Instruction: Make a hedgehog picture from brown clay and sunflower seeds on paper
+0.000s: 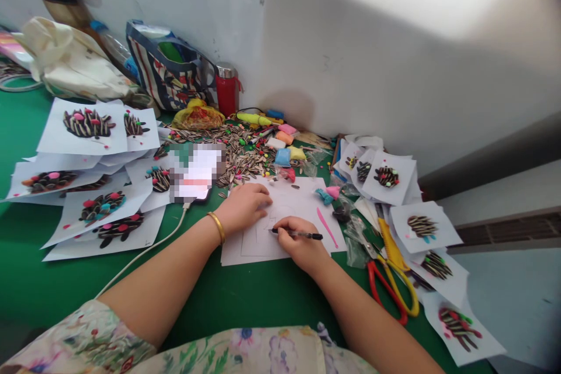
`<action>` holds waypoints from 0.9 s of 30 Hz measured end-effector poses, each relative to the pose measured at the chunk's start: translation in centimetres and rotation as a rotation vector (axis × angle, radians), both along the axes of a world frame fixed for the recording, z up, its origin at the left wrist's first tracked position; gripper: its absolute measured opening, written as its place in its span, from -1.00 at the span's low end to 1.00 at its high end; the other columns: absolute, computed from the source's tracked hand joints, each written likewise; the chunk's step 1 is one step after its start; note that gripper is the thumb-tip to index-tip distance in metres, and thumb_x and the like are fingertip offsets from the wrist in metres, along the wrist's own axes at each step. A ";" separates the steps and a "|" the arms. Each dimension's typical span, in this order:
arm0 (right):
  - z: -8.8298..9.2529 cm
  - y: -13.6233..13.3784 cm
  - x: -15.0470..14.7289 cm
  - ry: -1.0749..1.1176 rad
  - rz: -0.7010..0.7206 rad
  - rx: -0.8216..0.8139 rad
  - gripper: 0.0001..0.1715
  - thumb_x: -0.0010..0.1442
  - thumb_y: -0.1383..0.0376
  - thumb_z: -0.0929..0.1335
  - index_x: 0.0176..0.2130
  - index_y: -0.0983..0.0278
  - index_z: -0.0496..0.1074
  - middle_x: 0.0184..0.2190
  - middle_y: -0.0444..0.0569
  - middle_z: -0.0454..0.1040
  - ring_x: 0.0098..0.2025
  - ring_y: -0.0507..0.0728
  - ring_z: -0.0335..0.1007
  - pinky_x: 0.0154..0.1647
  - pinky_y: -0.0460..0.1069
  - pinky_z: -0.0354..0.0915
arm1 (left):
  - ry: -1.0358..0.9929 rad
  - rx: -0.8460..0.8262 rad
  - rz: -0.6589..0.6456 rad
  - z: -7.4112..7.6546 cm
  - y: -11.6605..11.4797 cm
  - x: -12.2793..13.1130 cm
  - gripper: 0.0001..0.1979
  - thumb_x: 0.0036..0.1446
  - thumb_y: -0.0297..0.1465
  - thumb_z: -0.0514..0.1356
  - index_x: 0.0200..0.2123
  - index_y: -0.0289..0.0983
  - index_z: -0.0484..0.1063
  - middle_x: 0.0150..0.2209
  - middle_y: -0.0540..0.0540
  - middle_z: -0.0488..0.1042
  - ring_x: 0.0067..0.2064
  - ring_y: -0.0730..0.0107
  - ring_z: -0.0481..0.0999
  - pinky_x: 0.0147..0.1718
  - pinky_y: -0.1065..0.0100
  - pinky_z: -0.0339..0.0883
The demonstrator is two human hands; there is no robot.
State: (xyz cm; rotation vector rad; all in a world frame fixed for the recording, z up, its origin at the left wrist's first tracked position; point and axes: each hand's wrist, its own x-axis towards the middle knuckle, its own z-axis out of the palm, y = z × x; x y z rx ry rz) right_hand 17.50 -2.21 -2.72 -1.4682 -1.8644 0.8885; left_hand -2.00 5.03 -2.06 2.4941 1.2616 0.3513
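White paper sheets (232, 245) lie in front of me on the green table, with thin dark lines drawn on the upper one. My right hand (300, 239) grips a black pen (309, 235), its tip on the paper. Flat on the sheet's upper left rests my left hand (244, 207), fingers stretched out and holding nothing. A pink plastic modelling knife (327, 228) lies on the paper to the right of the pen. Small lumps of blue clay (324, 195) and pink clay (333, 191) sit near the sheet's upper right corner.
Sunflower seeds (239, 149) and clay packets (283, 156) spread behind the paper. Seed-decorated cards (144, 187) are stacked left; more cards (427, 225) lie right, beside scissors (388, 283). A phone (199, 169) with a cable, a red flask (227, 90) and bags (166, 70) stand farther back.
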 end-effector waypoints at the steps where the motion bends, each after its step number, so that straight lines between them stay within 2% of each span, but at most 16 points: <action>1: -0.1 0.0 0.1 0.002 -0.005 0.005 -0.78 0.13 0.35 0.30 -0.31 0.20 0.56 -0.35 -0.09 0.59 -0.29 0.12 0.49 -0.25 -0.02 0.35 | 0.000 0.000 0.000 0.0 0.0 0.0 -0.72 0.09 -0.40 0.28 -0.09 -0.14 0.57 0.03 -0.10 0.49 0.07 0.13 0.43 0.07 0.13 0.26; 5: -0.2 0.2 0.6 0.031 -0.046 0.020 -0.79 0.14 0.32 0.30 -0.30 0.20 0.55 -0.34 -0.08 0.59 -0.29 0.13 0.48 -0.23 -0.01 0.35 | 0.002 -0.004 0.005 0.0 0.0 0.0 -0.72 0.10 -0.40 0.28 -0.08 -0.14 0.57 0.03 -0.09 0.49 0.09 0.13 0.43 0.08 0.14 0.24; 11: -0.2 1.0 2.4 0.090 -0.180 0.008 -0.79 0.15 0.24 0.30 -0.28 0.23 0.52 -0.39 -0.07 0.55 -0.35 0.13 0.44 -0.29 0.00 0.34 | 0.002 -0.008 0.000 0.1 0.0 0.0 -0.72 0.10 -0.39 0.28 -0.08 -0.14 0.57 0.03 -0.10 0.49 0.08 0.13 0.43 0.08 0.15 0.25; 14: -0.4 1.4 3.0 0.118 -0.220 0.004 -0.75 0.16 0.21 0.31 -0.21 0.24 0.50 -0.36 -0.05 0.55 -0.33 0.14 0.45 -0.28 0.00 0.35 | -0.001 -0.011 -0.003 0.1 0.0 0.0 -0.72 0.10 -0.39 0.28 -0.08 -0.14 0.57 0.03 -0.10 0.49 0.08 0.13 0.43 0.08 0.15 0.25; 20: -0.4 1.7 3.2 0.184 -0.204 0.018 -0.77 0.15 0.17 0.34 -0.23 0.23 0.49 -0.28 -0.03 0.55 -0.24 0.15 0.47 -0.23 0.00 0.37 | 0.000 -0.008 0.000 0.1 0.0 0.0 -0.72 0.09 -0.40 0.30 -0.08 -0.14 0.57 0.02 -0.11 0.50 0.08 0.13 0.44 0.09 0.16 0.25; 23: -0.2 1.7 3.1 0.169 -0.185 0.029 -0.79 0.15 0.19 0.32 -0.26 0.23 0.49 -0.33 -0.05 0.54 -0.28 0.14 0.45 -0.28 -0.01 0.34 | -0.002 -0.007 -0.003 0.1 0.0 0.0 -0.72 0.09 -0.40 0.30 -0.08 -0.13 0.57 0.03 -0.10 0.49 0.08 0.13 0.43 0.10 0.15 0.24; 27: -0.1 1.7 3.5 0.109 -0.215 0.030 -0.85 0.08 0.28 0.28 -0.40 0.21 0.45 -0.50 -0.13 0.46 -0.44 0.10 0.34 -0.42 -0.04 0.25 | 0.004 -0.011 -0.004 0.2 0.0 0.1 -0.72 0.10 -0.40 0.29 -0.08 -0.14 0.57 0.03 -0.10 0.49 0.08 0.12 0.43 0.10 0.13 0.24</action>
